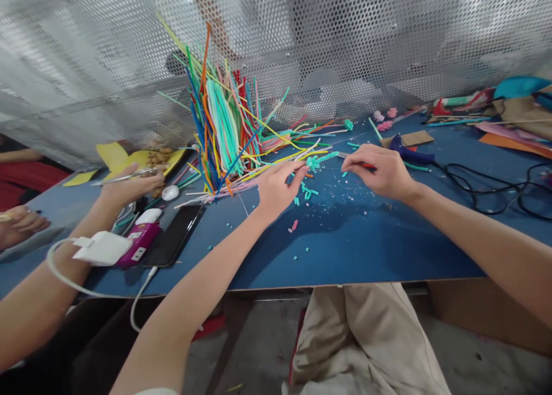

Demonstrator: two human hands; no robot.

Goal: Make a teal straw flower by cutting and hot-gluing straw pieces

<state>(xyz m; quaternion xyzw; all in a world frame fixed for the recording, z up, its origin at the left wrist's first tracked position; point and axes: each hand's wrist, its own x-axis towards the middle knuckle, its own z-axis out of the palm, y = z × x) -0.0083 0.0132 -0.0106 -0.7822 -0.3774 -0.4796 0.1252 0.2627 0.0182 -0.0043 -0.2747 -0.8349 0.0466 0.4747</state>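
Observation:
My left hand is over the blue table, fingers pinched on a teal pipe-cleaner piece at the edge of the pile of coloured pipe cleaners. My right hand is a little to the right, fingers closed around a thin red-handled tool whose tip points left toward the teal piece. Short teal and pink offcuts lie on the table under and between both hands.
A co-worker's arm and hand at the left hold a thin metal rod. A phone, pink device and white charger lie beside it. A blue glue gun with black cable sits right of my hand. Perforated metal screen behind.

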